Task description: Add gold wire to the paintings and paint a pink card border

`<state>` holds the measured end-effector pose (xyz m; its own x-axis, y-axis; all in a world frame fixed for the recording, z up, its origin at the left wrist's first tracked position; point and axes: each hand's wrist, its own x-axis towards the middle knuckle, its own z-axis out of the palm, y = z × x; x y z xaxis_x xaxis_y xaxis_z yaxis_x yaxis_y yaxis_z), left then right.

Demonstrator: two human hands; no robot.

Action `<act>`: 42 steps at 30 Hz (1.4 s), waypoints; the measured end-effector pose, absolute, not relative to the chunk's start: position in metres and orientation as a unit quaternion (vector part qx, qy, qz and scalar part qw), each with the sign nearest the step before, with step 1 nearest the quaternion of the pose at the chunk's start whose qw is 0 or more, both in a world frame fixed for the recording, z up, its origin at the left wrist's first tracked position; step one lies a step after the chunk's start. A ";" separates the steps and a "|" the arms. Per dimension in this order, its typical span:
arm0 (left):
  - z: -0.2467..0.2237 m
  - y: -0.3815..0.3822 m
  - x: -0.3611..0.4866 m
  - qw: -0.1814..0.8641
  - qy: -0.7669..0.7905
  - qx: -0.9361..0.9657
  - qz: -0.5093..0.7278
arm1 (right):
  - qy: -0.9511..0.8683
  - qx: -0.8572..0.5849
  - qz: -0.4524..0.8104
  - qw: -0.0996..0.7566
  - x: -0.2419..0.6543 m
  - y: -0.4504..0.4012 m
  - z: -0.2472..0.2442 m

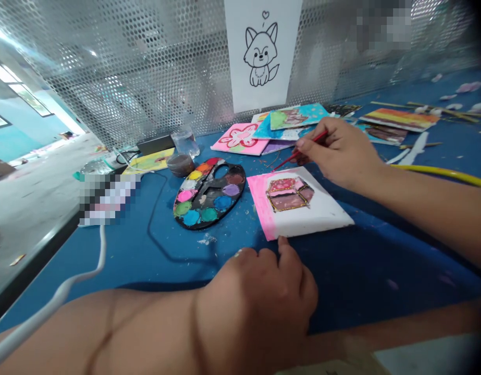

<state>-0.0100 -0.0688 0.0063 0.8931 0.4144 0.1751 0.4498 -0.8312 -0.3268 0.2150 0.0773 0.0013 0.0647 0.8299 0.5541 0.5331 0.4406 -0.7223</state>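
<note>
My right hand [340,151] grips a thin red paintbrush [298,152], and its tip points down toward the upper edge of a white painted board [322,208]. The board has a pink left side and a pink-and-brown box shape [290,193] outlined in gold. My left hand [259,291] rests on the blue table near the lower edge of the board, with its thumb touching that edge. A round black paint palette [209,194] with several colour wells lies to the left of the board.
A fox drawing on white paper [262,49] stands against a perforated metal panel [138,67]. Several painted cards [240,139] lie along the back of the blue table [365,260]. There are also a clear cup [184,143], a white cable [84,276] and a yellow hose [439,174].
</note>
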 end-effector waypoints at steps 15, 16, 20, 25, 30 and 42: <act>0.004 -0.067 -0.011 0.173 -0.228 -0.958 -0.032 | -0.800 -0.511 -0.040 0.312 0.210 0.064 0.013; 0.004 -0.066 -0.010 0.171 -0.227 -0.958 -0.030 | -0.798 -0.516 -0.046 0.308 0.211 0.064 0.015; 0.003 -0.066 -0.008 0.174 -0.227 -0.958 -0.026 | -0.791 -0.530 -0.063 0.298 0.214 0.065 0.019; 0.002 -0.067 -0.010 0.170 -0.229 -0.958 -0.025 | -0.787 -0.525 -0.087 0.312 0.226 0.067 0.022; 0.002 -0.067 -0.011 0.173 -0.228 -0.958 -0.015 | -0.746 -0.507 -0.083 0.424 0.227 0.061 0.019; 0.004 -0.068 -0.013 0.176 -0.222 -0.959 -0.016 | -0.786 -0.494 -0.032 0.370 0.209 0.061 0.013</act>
